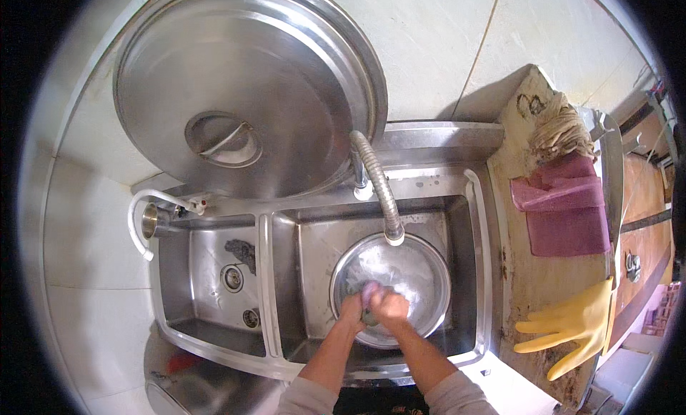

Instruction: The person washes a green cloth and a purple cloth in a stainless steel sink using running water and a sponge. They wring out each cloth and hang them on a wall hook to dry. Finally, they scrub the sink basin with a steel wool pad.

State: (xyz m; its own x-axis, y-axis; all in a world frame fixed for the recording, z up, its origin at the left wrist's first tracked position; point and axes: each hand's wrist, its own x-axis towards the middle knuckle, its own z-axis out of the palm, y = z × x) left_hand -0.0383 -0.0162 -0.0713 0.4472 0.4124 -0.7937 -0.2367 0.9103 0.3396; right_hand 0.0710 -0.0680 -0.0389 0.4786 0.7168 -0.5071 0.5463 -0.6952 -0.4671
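My left hand (352, 311) and my right hand (388, 306) come together over a round stainless-steel basin (440, 308) in the larger sink bowl (316, 286). Between them they grip a small purple-and-green bundle (368, 291), possibly cloth; blur hides what it is. Most of the bundle is covered by my fingers. Whitish, foamy-looking liquid (391, 265) lies in the basin. Just beyond my hands, the ribbed flexible faucet spout (378, 179) hangs over the basin's far rim.
Left is a smaller sink bowl (206, 254) with a dark scrubbing pad (241, 252) and a white curved tap (134, 222). Behind leans a huge steel lid (289, 82). Along the right, a board (514, 286) carries a purple cloth (568, 222), a beige rag (563, 128) and a yellow rubber glove (576, 321).
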